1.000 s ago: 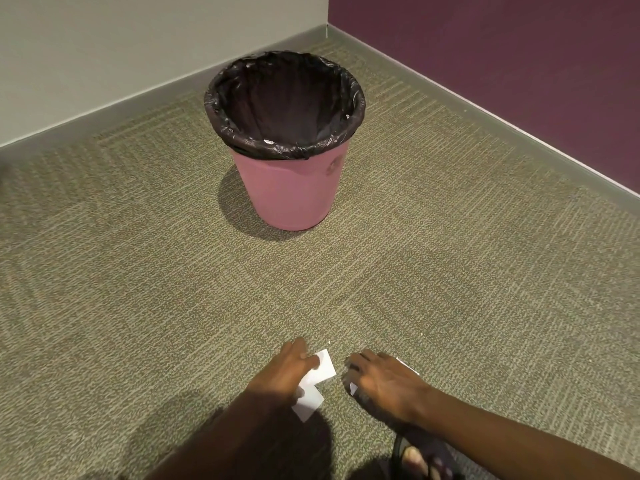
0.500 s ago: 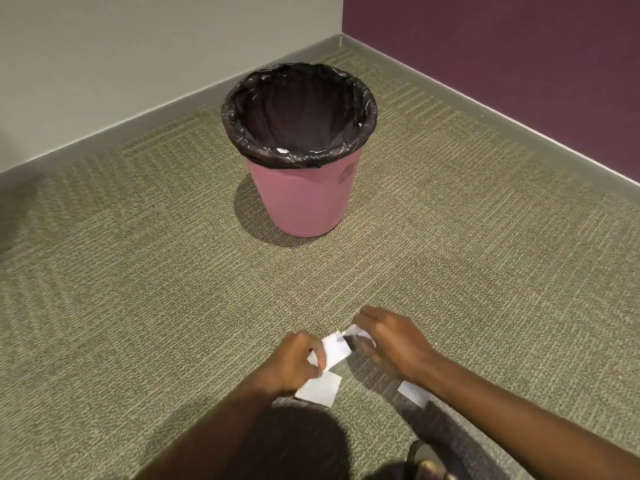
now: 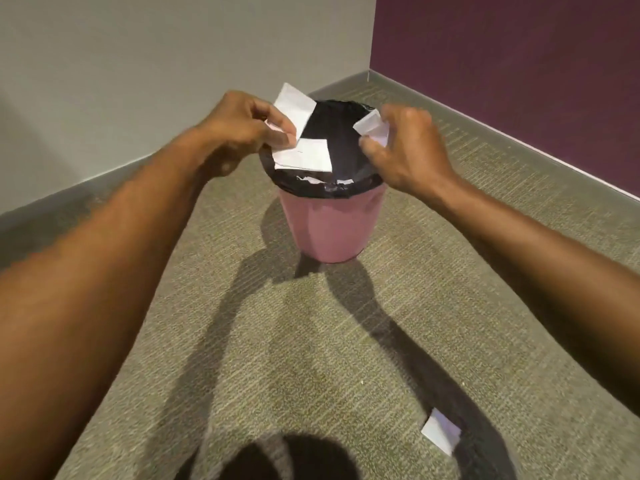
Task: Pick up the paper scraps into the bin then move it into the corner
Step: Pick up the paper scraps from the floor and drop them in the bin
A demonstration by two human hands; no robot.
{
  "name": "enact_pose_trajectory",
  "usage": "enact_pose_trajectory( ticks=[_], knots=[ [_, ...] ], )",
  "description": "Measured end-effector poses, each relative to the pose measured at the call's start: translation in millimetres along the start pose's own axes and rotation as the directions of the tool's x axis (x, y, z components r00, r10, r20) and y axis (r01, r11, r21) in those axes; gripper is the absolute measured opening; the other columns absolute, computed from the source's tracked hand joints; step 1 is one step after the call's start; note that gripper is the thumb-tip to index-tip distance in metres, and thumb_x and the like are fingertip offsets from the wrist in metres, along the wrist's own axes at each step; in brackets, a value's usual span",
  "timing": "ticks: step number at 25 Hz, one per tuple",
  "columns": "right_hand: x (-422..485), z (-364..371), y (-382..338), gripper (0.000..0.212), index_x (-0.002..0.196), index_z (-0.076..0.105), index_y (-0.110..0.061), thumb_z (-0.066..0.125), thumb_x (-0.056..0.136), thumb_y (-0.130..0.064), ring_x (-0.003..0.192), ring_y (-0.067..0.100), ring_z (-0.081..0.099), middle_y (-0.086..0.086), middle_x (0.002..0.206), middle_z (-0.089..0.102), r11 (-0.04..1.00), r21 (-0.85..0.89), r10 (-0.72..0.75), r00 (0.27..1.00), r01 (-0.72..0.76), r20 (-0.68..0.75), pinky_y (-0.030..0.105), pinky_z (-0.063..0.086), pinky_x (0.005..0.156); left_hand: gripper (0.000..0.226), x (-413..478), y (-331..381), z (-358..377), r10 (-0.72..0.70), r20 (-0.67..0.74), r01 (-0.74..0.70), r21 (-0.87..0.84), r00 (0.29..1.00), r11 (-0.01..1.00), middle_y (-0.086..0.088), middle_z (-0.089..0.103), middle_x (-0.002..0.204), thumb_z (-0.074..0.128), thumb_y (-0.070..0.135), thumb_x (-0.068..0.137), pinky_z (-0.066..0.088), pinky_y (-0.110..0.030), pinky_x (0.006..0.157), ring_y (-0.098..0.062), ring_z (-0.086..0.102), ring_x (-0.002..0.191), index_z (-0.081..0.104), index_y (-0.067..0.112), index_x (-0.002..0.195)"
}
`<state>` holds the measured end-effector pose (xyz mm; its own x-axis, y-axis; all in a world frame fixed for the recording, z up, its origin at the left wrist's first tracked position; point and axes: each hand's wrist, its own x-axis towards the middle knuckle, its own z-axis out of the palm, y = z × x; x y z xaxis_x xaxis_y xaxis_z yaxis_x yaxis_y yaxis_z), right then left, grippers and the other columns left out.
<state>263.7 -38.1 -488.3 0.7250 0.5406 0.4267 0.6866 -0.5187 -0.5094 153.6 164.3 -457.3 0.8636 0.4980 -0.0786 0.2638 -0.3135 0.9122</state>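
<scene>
- The carpeted floor fills most of the view, meeting a grey wall and a purple wall at a corner behind the bin.
- The pink bin, lined with a black bag, stands upright on the carpet, near the corner but apart from both walls.
- The left hand hovers over the bin's left rim, its grip closed on white paper scraps that hang above the opening.
- The right hand is over the right rim, its grip pinching a smaller crumpled scrap.
- A few white pieces lie inside the bag near the front rim.
- One loose scrap lies on the carpet in the foreground, well apart from the bin.
</scene>
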Motion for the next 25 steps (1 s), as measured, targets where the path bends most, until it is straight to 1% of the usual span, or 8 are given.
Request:
enact_pose_trajectory(
  ticks=[6,10,13,15,17,19,22,25],
  knots=[
    [58,29,-2,0.041,0.108,0.065,-0.011,0.079,0.074,-0.029,0.091,0.024,0.064,0.004,0.098,0.065,0.966,0.021,0.246,0.946,-0.256,0.211,0.031,0.050,0.067,0.016,38,-2,16,-0.066,-0.077,0.073,0.098,0.995,0.992,-0.013,0.068,0.085,0.072,-0.012,0.074,0.056,-0.031,0.069,-0.022,0.070,0.075,0.069,0.002,0.080],
    [59,24,-2,0.061,0.126,0.054,-0.009,0.083,0.075,-0.024,0.093,0.018,0.060,0.000,0.101,0.057,0.949,0.147,0.216,0.915,-0.279,0.341,0.028,0.051,0.070,0.014,34,-2,22,-0.039,-0.137,0.051,0.084,0.990,0.995,-0.012,0.066,0.083,0.068,-0.008,0.081,0.060,-0.030,0.059,-0.022,0.066,0.069,0.069,0.004,0.087],
    [40,22,5,0.042,0.120,0.062,-0.013,0.076,0.080,-0.017,0.103,0.017,0.059,0.003,0.112,0.060,0.953,0.178,0.207,0.954,-0.247,0.216,0.035,0.055,0.087,0.009,14,-24,22,-0.046,-0.127,0.063,0.127,0.991,0.990,-0.011,0.069,0.073,0.065,-0.001,0.083,0.050,-0.025,0.044,-0.017,0.062,0.053,0.072,0.006,0.082],
    [11,17,10,0.020,0.102,0.069,-0.015,0.068,0.083,-0.010,0.087,0.010,0.062,-0.003,0.096,0.065,0.970,0.164,0.160,0.977,-0.182,0.138,0.029,0.057,0.078,0.009,-3,-44,21,-0.079,-0.073,0.087,0.113,0.994,0.990,-0.012,0.068,0.070,0.063,0.001,0.084,0.042,-0.022,0.041,-0.015,0.057,0.047,0.072,0.004,0.085],
    [-31,16,18,0.010,0.087,0.069,-0.014,0.064,0.085,-0.006,0.069,0.005,0.062,-0.006,0.079,0.066,0.975,0.152,0.127,0.968,-0.162,0.218,0.018,0.051,0.059,0.010,-19,-63,23,-0.112,-0.018,0.113,0.061,0.994,0.992,-0.012,0.067,0.070,0.064,0.000,0.083,0.038,-0.022,0.041,-0.015,0.054,0.047,0.072,0.003,0.088],
    [-81,24,37,0.010,0.080,0.067,-0.013,0.064,0.087,-0.007,0.065,0.003,0.059,-0.005,0.073,0.064,0.978,0.070,0.149,0.896,-0.196,0.418,0.018,0.048,0.061,0.011,-35,-79,33,-0.174,0.116,0.177,-0.015,0.978,0.984,-0.012,0.066,0.069,0.065,0.000,0.083,0.036,-0.021,0.041,-0.014,0.051,0.047,0.071,0.002,0.092],
    [-148,46,80,0.007,0.085,0.066,-0.016,0.069,0.087,-0.022,0.079,0.013,0.063,0.001,0.087,0.068,0.969,-0.208,0.244,0.656,-0.134,0.715,0.035,0.054,0.078,0.012,-64,-100,69,-0.262,0.429,0.269,0.045,0.864,0.962,-0.013,0.069,0.076,0.066,0.004,0.086,0.041,-0.022,0.044,-0.014,0.054,0.053,0.070,0.001,0.096],
    [-208,61,114,0.025,0.093,0.067,-0.011,0.065,0.085,-0.035,0.085,0.028,0.066,0.009,0.096,0.069,0.900,-0.435,0.377,0.450,0.029,0.809,0.035,0.053,0.065,0.007,-90,-133,124,-0.273,0.530,0.181,0.220,0.803,0.959,-0.003,0.071,0.074,0.067,0.003,0.084,0.047,-0.022,0.047,-0.008,0.061,0.056,0.071,0.004,0.090]
  ],
)
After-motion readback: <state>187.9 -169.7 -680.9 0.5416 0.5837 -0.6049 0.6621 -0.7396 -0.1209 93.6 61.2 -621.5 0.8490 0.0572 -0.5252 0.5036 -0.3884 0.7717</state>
